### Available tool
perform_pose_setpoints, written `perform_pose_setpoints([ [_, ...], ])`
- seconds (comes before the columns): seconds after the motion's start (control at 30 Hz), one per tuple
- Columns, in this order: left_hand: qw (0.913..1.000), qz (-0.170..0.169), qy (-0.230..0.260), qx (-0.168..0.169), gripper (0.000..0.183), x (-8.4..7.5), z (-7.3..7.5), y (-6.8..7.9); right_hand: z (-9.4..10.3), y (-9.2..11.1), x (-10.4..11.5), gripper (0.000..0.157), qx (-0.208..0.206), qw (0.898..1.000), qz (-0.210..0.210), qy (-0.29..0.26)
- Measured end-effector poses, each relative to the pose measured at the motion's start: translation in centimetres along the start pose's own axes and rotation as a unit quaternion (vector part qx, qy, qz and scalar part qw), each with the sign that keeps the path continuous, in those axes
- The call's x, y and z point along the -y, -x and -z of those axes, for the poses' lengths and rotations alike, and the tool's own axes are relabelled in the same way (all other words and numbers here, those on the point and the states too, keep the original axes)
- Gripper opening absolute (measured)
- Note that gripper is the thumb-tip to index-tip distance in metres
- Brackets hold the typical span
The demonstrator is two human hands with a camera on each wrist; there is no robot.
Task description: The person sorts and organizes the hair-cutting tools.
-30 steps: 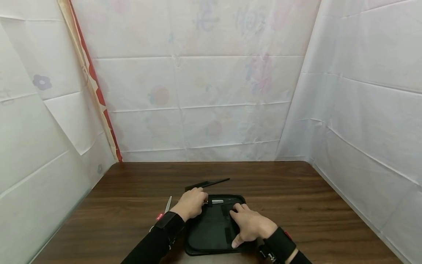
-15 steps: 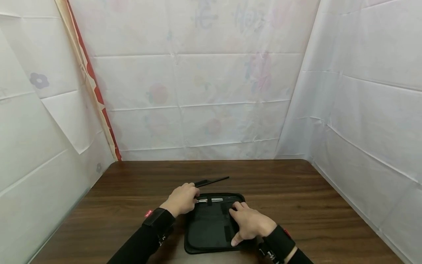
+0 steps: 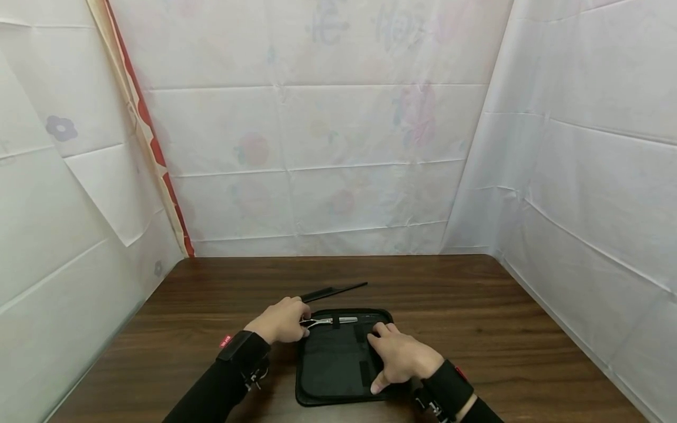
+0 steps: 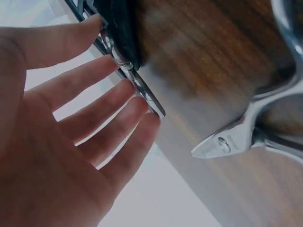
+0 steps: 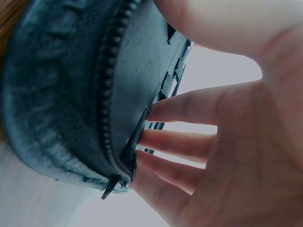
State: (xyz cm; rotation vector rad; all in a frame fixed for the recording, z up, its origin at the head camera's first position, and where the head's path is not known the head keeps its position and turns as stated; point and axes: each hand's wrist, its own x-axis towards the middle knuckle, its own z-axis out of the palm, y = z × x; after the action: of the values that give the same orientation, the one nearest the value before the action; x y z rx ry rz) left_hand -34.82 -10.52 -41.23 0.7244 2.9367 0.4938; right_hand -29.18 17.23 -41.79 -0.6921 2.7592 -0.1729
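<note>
A black zippered case (image 3: 338,373) lies on the table in front of me. Silver scissors (image 3: 320,321) lie along its far edge under a black loop, handles towards the left. My left hand (image 3: 279,321) touches their handles; in the left wrist view its fingers are nearly straight, the tips along the metal handle (image 4: 150,100). Over the case's right side my right hand (image 3: 406,355) is spread, thumb near and fingers far. Seen from the right wrist, straight fingertips touch the case (image 5: 71,94) at its inner edge. Further scissors (image 4: 227,143) rest on the table beside the left hand.
Beyond the case lies a black tail comb (image 3: 338,290), its left end partly behind the left hand. White sheeting (image 3: 317,205) hangs at the back and both sides of the wooden table (image 3: 449,294). The left arm covers the table left of the case.
My left hand has slid left along the scissors, uncovering more of their handles, while the scissors stay in the loop. It now covers the loose scissors' blade. The right hand stays put.
</note>
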Motion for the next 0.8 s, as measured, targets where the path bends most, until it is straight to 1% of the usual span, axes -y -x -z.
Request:
perform_pose_setpoints([
  [0.13,0.9998,0.008,0.001,0.017,0.029,0.04,0.29,0.07,-0.03,-0.01,0.06,0.094,0.001,1.0,-0.002,0.0],
  [0.3,0.9992,0.022,0.011,0.031,0.031,0.15,0.21,0.02,-0.02,0.0,0.15,0.094,0.005,1.0,-0.007,0.002],
  [0.43,0.999,0.018,0.025,0.03,0.031,0.49,0.05,-0.06,0.02,0.07,0.19,0.094,0.001,1.0,-0.004,0.001],
  [0.53,0.9991,0.016,0.027,0.027,0.03,0.65,-0.03,-0.07,0.03,0.05,0.2,0.094,0.001,1.0,-0.004,0.001],
  [0.8,0.9998,0.004,0.012,0.013,0.028,0.5,-0.3,-0.14,0.08,0.02,0.15,0.095,0.003,1.0,-0.007,0.005],
])
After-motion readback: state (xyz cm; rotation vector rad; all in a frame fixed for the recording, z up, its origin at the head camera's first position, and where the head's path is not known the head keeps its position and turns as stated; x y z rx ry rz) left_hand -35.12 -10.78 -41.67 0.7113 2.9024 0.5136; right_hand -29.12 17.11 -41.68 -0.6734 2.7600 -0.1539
